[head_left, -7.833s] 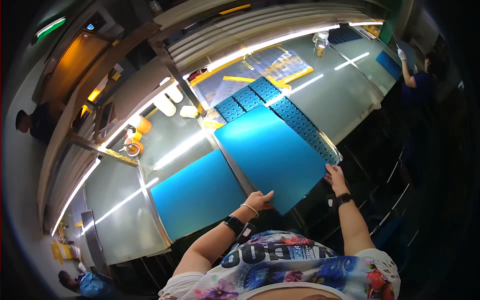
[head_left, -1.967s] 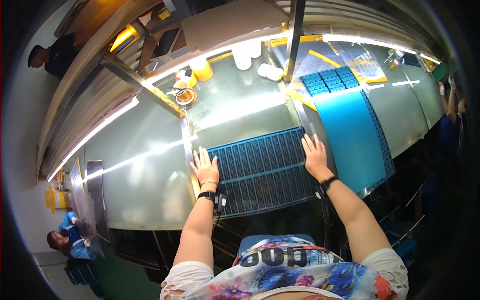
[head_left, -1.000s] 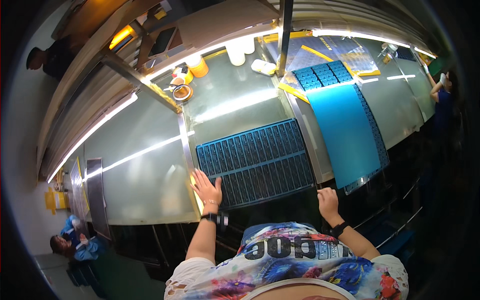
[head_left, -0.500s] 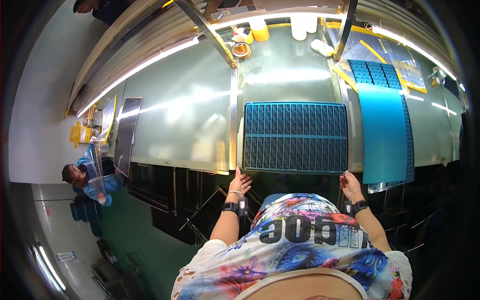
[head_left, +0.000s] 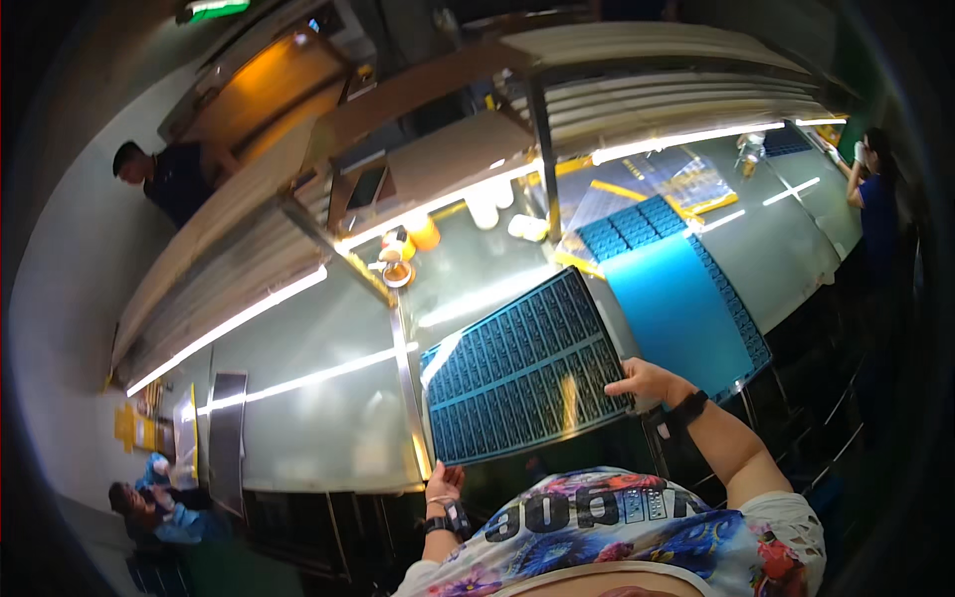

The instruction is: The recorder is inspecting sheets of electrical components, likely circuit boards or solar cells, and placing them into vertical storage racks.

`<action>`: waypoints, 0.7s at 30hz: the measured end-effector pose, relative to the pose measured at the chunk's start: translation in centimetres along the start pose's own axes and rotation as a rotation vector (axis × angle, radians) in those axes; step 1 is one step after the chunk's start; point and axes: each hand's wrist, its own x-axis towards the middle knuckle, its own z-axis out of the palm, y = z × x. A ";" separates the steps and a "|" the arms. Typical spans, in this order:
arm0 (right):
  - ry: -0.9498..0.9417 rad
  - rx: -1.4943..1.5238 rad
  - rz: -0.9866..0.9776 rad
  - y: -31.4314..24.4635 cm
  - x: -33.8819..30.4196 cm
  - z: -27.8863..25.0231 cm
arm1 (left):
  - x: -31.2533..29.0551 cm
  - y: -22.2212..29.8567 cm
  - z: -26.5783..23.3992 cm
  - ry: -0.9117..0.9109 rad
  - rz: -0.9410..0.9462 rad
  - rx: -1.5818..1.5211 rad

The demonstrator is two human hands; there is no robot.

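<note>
A blue rectangular panel [head_left: 517,373] with rows of small dark printed patterns is tilted over the bench, its right side raised. My right hand [head_left: 637,382] grips its right near corner, thumb on top and the other fingers underneath. At the near left corner, my left hand [head_left: 445,484] pinches the edge, its fingers partly hidden. To the right, a plain blue sheet [head_left: 676,303] lies over another blue patterned panel [head_left: 632,231], whose far end and right edge show.
A metal divider strip [head_left: 406,398] runs along the bench left of the panel. Orange and white containers [head_left: 423,232] stand at the back under a lit shelf. A dark panel [head_left: 228,423] lies at far left. Other people [head_left: 164,502] are at both sides and behind the shelf.
The panel has come up off the bench and turned, its right side higher. My right hand has closed on its corner. The whole view has swung to the right.
</note>
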 end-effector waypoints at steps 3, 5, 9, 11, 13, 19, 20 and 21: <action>0.117 0.095 -0.141 -0.1 -2.2 -2.2 | -0.8 4.8 5.2 -0.274 0.225 -0.014; 0.224 0.350 -0.209 -1.6 -3.8 -4.2 | -4.3 10.1 12.4 -0.508 0.559 0.087; 0.269 0.598 -0.473 -7.8 -4.3 -8.8 | -15.8 16.2 27.2 -0.842 0.894 0.334; 0.277 0.699 -0.639 -12.9 -2.2 -10.4 | -15.5 16.5 29.2 -0.881 0.840 0.467; 0.282 0.792 -0.774 -16.2 1.3 -14.1 | -14.9 13.6 30.3 -0.794 0.743 0.619; 0.478 0.874 -0.711 -27.1 12.6 -20.6 | -12.5 4.7 25.3 -0.782 0.483 0.937; 0.542 0.833 -0.635 -28.2 13.4 -21.4 | -12.8 3.9 24.9 -0.742 0.444 0.983; 0.411 0.745 -0.660 -28.9 13.6 -22.3 | -12.7 3.4 24.6 -0.748 0.446 0.990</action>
